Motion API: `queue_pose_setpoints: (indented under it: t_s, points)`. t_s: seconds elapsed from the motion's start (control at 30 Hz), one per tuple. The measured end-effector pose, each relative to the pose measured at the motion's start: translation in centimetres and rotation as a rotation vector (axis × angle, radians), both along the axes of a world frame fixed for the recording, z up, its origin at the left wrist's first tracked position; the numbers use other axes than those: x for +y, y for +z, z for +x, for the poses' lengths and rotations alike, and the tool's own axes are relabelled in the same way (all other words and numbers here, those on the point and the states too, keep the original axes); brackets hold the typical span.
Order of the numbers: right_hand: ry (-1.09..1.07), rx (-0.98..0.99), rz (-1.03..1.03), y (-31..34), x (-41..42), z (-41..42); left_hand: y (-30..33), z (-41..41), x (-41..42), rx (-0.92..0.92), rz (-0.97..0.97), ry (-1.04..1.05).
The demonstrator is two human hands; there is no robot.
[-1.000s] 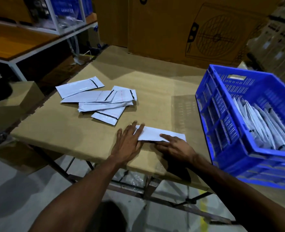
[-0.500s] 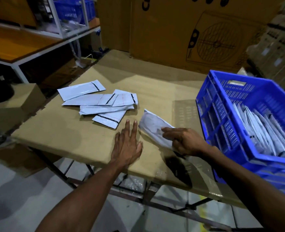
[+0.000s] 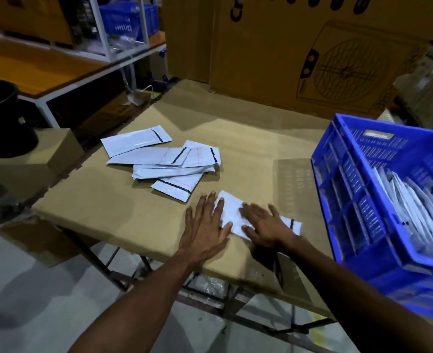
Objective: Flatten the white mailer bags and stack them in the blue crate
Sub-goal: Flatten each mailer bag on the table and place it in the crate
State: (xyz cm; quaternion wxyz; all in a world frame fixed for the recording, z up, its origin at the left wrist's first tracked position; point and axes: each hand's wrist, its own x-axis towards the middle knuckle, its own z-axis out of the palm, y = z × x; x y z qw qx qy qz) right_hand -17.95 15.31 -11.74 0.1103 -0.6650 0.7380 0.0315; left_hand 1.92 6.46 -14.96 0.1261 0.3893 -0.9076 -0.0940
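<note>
A white mailer bag [image 3: 232, 212] lies flat near the front edge of the cardboard-covered table [image 3: 235, 128]. My left hand [image 3: 206, 226] rests palm down on its left end, fingers spread. Palm down on the bag's middle is my right hand [image 3: 265, 225]; the bag's black-striped end sticks out to the right of it. Neither hand grips anything. A loose pile of several white mailer bags [image 3: 169, 164] lies further back on the left. The blue crate [image 3: 350, 189] stands at the table's right side with several flattened bags [image 3: 414, 212] leaning inside.
A large cardboard box [image 3: 312, 52] stands along the table's back edge. To the left are a black bucket [image 3: 1, 118] on a small box and a shelf unit holding another blue crate [image 3: 128, 19]. The table's front edge is just below my hands.
My right hand had lifted and turned the bag; it now lies flat again with both palms on it. My left hand slid right onto the bag's left end.
</note>
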Motion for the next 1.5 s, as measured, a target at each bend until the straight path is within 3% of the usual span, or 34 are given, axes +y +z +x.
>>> queue_pose_setpoints:
  t_s: [0.07, 0.17, 0.4, 0.67, 0.9, 1.03, 1.33, 1.5]
  points:
    - [0.165, -0.006, -0.132, -0.5, 0.4, 1.9, 0.2, 0.0, 0.0, 0.001, -0.013, -0.038]
    - [0.133, -0.048, -0.275, -1.5, 0.9, 4.2, 0.1, 0.0, -0.2, -0.08, -0.036, -0.076]
    - [-0.104, 0.01, -0.227, -2.6, 2.5, 5.1, -0.2, 0.1, -0.4, -0.194, -0.035, -0.08]
    - [-0.27, 0.056, -0.215, -2.8, 5.2, 2.0, 0.0, 0.0, -0.4, -0.186, -0.03, -0.075]
    - [-0.338, -0.011, -0.054, -1.9, 6.2, 0.3, 0.0, 0.2, -0.3, -0.188, -0.032, -0.075]
    - [-0.189, 0.088, -0.105, -1.6, 4.6, 2.2, -0.2, 0.1, -0.4, -0.209, -0.029, -0.071]
    - [-0.136, -0.021, -0.085, -2.1, 4.1, 1.1, -0.8, 0.2, -0.7, -0.172, -0.018, -0.094]
    - [-0.017, -0.169, -0.279, -2.6, 6.4, 1.4, -0.7, -0.1, -0.8, -0.169, 0.006, -0.083]
